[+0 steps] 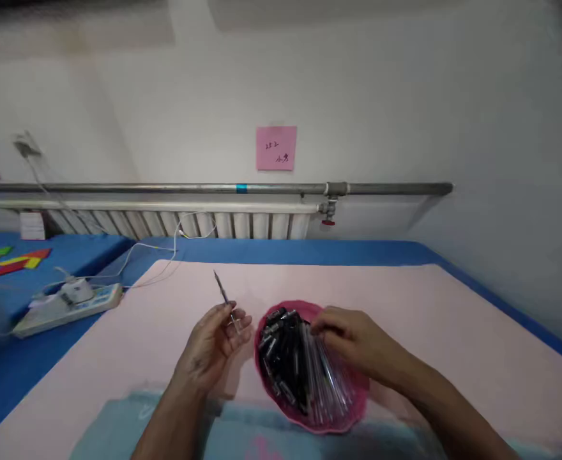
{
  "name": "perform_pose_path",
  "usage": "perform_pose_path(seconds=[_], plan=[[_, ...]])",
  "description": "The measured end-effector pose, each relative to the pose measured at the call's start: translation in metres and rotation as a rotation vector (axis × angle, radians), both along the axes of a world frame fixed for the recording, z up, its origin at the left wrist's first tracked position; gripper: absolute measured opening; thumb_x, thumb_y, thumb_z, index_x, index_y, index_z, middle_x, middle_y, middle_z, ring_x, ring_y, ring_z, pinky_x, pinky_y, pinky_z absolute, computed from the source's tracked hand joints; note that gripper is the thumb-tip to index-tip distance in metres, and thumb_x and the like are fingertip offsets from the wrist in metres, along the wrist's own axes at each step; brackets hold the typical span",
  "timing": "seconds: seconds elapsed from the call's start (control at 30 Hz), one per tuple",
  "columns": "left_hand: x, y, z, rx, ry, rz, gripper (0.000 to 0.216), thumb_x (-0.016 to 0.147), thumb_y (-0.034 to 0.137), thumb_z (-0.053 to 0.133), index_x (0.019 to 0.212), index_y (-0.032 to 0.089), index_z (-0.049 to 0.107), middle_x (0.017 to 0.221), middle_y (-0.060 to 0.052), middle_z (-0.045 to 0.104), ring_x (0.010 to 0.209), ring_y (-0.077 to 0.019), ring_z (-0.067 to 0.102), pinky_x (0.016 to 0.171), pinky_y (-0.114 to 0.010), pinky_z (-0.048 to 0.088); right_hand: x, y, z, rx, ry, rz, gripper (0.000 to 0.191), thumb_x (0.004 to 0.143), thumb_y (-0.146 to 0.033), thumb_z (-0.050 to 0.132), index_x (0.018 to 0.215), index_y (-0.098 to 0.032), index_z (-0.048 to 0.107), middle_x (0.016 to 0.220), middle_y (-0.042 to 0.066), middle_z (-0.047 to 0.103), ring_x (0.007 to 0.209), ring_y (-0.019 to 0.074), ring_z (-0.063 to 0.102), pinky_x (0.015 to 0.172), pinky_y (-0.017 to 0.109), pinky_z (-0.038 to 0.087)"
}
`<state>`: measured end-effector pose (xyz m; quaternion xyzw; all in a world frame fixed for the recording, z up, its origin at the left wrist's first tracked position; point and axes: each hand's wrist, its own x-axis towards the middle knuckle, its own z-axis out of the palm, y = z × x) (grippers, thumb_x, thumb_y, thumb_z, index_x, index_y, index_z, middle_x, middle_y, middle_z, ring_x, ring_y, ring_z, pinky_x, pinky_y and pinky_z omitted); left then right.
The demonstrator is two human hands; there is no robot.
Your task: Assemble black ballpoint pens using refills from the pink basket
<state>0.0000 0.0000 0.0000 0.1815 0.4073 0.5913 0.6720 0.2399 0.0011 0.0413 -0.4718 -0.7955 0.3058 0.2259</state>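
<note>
A: As a left hand (220,337) pinches a slender pen (221,287) just left of a pink bowl (359,398), what lies farther out on that side?

B: Coloured tiles (20,264), well left of the bowl, then a white power strip (84,311), closer to it but well apart.

A: And the pen?

B: It is held up between thumb and fingertips, the other fingers loosely spread. It slants, dark point up and away from the bowl, clear end low on the bowl's side.

A: Inside the bowl?

B: Black parts (288,358) crowd its left half. To their right, clear tubes (326,383) run lengthwise from the far side toward the near rim, fanning slightly.

A: Which hand is nearer the tubes?

B: The right hand (352,338), reaching in from the bowl's right. Its curled fingers are at the tubes' far ends, the lengths extending back toward the wearer. Whether they grip one, I cannot tell.

A: Edges and room?

B: A narrow gap separates left hand and bowl. A blue cloth (118,421) borders the near rim; pink sheet (405,300) lies open beyond the bowl and to its right.
</note>
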Motion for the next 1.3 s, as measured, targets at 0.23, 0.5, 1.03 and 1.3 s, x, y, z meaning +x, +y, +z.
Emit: perform_pose_path(seconds=[0.23, 0.5, 1.03, 1.3], plan=[[0.004, 0.002, -0.003, -0.004, 0.066, -0.01, 0.009, 0.082, 0.01, 0.052, 0.084, 0.011, 0.06, 0.072, -0.006, 0.067, 0.068, -0.018, 0.068, 0.054, -0.026, 0.055, 0.001, -0.002, -0.016, -0.011, 0.002, 0.027, 0.028, 0.069, 0.0, 0.044, 0.075, -0.02, 0.063, 0.078, -0.001, 0.062, 0.076, 0.0151, 0.058, 0.07, 0.027, 0.043], [0.01, -0.002, 0.0, 0.028, 0.099, -0.103, 0.012, 0.074, 0.015, 0.064, 0.085, 0.012, 0.06, 0.071, -0.005, 0.066, 0.064, -0.0173, 0.066, 0.051, -0.025, 0.051, -0.015, -0.018, -0.016, 0.065, -0.211, 0.08, 0.013, 0.068, -0.011, 0.059, 0.076, -0.019, 0.064, 0.087, 0.004, 0.06, 0.085, 0.022, 0.055, 0.071, 0.032, 0.043], [0.031, -0.019, -0.006, 0.104, 0.019, -0.504, 0.014, 0.078, 0.024, 0.06, 0.087, 0.013, 0.059, 0.061, -0.002, 0.062, 0.044, -0.0089, 0.054, 0.034, -0.016, 0.033, -0.016, -0.012, -0.024, -0.173, 0.542, -0.31, 0.015, 0.067, -0.019, 0.06, 0.082, -0.022, 0.06, 0.073, -0.002, 0.063, 0.071, 0.0175, 0.058, 0.066, 0.03, 0.045], [0.053, -0.032, -0.026, 0.095, -0.041, -0.793, 0.02, 0.07, 0.029, 0.067, 0.08, 0.013, 0.059, 0.054, -0.003, 0.063, 0.042, -0.0087, 0.054, 0.043, -0.019, 0.032, -0.01, -0.01, -0.015, -0.315, 1.165, -0.467, 0.028, 0.055, -0.019, 0.076, 0.079, -0.019, 0.061, 0.064, -0.004, 0.06, 0.053, 0.0088, 0.049, 0.05, 0.021, 0.036]])
